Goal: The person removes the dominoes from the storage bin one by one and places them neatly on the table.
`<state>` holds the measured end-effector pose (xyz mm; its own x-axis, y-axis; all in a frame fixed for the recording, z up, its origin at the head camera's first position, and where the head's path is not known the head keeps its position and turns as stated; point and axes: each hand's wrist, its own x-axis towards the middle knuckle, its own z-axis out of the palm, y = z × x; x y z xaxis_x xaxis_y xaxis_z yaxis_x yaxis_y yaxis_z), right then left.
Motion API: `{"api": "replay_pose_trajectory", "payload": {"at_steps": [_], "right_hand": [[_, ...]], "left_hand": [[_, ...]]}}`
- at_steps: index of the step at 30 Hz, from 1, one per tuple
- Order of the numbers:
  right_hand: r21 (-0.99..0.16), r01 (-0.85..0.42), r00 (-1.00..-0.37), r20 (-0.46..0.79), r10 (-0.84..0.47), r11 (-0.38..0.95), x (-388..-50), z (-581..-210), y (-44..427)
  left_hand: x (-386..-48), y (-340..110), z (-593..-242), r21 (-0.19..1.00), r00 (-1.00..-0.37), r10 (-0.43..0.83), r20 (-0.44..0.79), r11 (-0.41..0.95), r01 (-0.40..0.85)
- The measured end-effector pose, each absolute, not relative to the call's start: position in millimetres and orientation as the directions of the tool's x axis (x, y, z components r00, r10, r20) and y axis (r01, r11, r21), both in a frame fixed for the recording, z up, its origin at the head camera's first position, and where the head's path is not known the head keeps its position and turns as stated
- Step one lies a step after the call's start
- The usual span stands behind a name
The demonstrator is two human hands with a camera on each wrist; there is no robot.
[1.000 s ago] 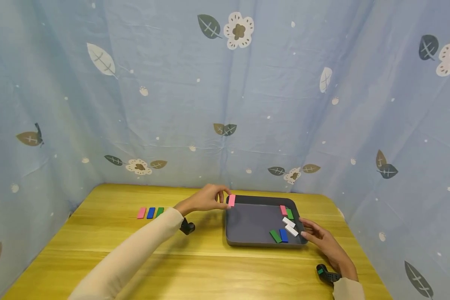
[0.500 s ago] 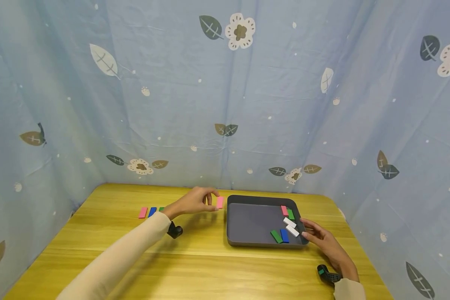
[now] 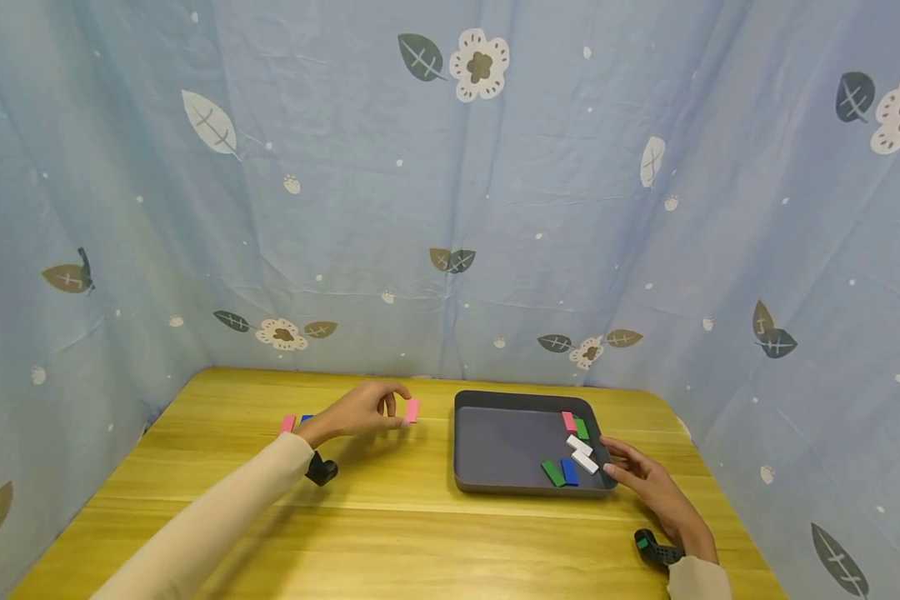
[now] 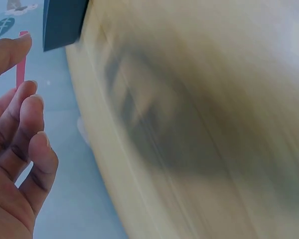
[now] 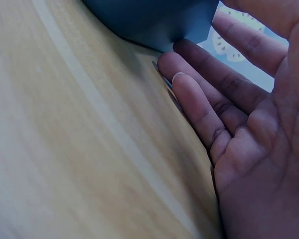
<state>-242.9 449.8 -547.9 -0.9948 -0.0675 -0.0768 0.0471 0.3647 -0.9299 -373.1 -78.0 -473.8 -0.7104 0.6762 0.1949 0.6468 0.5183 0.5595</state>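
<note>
Between thumb and fingertip, my left hand (image 3: 363,410) pinches a thin pink rectangular block (image 3: 412,411) above the table, left of the dark grey tray (image 3: 495,487). The left wrist view shows the same pink block (image 4: 21,72) edge-on, with the other fingers loosely bent. At the tray's right side, my right hand (image 3: 656,492) touches the rim with thumb and fingers. Its fingers (image 5: 197,99) look relaxed against the outer wall in the right wrist view. Inside the tray lie a pink block (image 3: 567,421), two white blocks (image 3: 584,462), two green blocks (image 3: 552,473) and a blue block (image 3: 568,472).
Behind the left wrist, another pink block (image 3: 288,423) and a blue block (image 3: 307,419) lie on the wooden table (image 3: 420,550), partly covered. A patterned blue curtain (image 3: 360,208) closes off the back and both sides.
My left hand has carried the pink block leftward, from above the tray's left rim to over the table. The green block at the left is now hidden by that hand. My right hand stays put.
</note>
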Motion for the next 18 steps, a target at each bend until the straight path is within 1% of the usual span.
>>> {"api": "replay_pose_trajectory", "payload": {"at_steps": [7,14,18], "right_hand": [[-0.929,0.054,-0.995,-0.082,-0.063,0.366,-243.5,-547.6,449.3],[-0.927,0.047,-0.995,-0.074,-0.061,0.372,-243.2,-548.0,449.4],[-0.925,0.047,-0.996,-0.074,-0.056,0.378,-243.0,-548.6,449.5]], "left_hand": [[-370.9,-98.3,-481.3,0.553,-0.74,0.653,0.165,0.559,0.617],[-368.2,-119.0,-490.9,0.548,-0.742,0.648,0.173,0.562,0.619],[-367.3,-129.3,-495.8,0.565,-0.758,0.632,0.16,0.571,0.596]]}}
